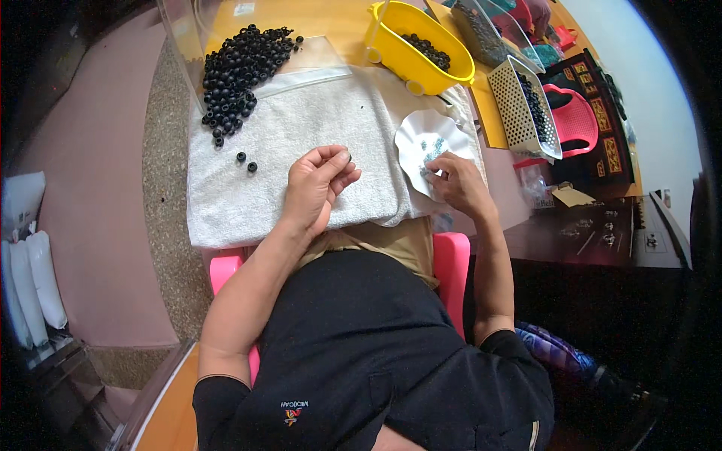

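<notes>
I've got the R hand over the near-right edge of the wavy white dish, fingers bunched w/ tips down inside; can't tell if they grip any of the blue-green bits scattered on its bottom. L hand is left of the dish, thumb & fingers clamped on a small dark piece, mostly hidden, so no firm ID from here. Just beyond the dish, I see a yellow tub w/ a low heap of black beads. Right of the dish & a bit farther off: a cream perforated basket, more dark beads inside. Past the tub, seen from the dish, a clear bin w/ dark contents, too unclear to ID. Well left of the dish, a loose bead pile runs onto the white towel covering the desk; two stray beads lie slightly nearer the dish.
</notes>
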Demonstrator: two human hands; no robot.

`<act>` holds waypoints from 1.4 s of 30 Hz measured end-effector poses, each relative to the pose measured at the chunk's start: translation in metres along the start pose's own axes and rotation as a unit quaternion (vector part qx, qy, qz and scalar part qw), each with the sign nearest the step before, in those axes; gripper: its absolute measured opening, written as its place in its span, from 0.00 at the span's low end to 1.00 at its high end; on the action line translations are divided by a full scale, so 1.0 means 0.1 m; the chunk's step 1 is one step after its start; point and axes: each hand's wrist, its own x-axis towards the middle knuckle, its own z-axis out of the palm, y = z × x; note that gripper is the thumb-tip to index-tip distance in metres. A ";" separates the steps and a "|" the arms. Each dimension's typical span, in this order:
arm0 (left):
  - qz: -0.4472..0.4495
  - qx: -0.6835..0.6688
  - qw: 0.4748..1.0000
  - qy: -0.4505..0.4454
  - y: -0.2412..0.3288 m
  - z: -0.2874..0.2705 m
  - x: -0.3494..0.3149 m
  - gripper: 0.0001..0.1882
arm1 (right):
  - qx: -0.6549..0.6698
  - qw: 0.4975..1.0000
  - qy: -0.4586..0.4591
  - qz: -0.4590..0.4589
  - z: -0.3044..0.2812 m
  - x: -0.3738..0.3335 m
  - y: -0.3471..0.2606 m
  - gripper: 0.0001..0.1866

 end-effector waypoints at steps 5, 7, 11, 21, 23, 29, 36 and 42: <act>0.001 0.010 1.000 -0.003 -0.01 -0.01 0.02 0.06 | -0.012 0.996 0.057 -0.061 0.03 -0.03 0.07 0.10; -0.002 0.002 1.000 -0.015 -0.01 -0.02 0.02 0.06 | -0.031 0.998 0.049 -0.030 -0.02 -0.02 -0.05 0.10; 0.000 0.009 1.000 -0.014 0.00 -0.02 0.00 0.06 | -0.017 0.998 0.048 -0.025 0.01 0.04 -0.17 0.09; -0.005 0.003 1.000 -0.013 -0.04 -0.03 0.02 0.05 | -0.109 0.994 0.007 -0.023 0.09 0.15 -0.19 0.09; 0.003 0.008 1.000 -0.014 -0.01 -0.02 0.01 0.06 | -0.101 0.994 0.022 -0.027 0.10 0.15 -0.19 0.10; -0.002 0.005 1.000 -0.017 0.00 -0.02 0.01 0.06 | 0.039 0.989 0.087 -0.115 0.08 0.08 -0.07 0.09; -0.002 0.006 1.000 -0.018 -0.02 -0.02 0.01 0.05 | -0.026 0.994 0.083 -0.064 0.06 0.05 -0.06 0.04; -0.001 0.003 1.000 -0.016 -0.03 -0.02 0.00 0.05 | 0.013 0.994 0.092 -0.052 0.08 0.08 -0.04 0.04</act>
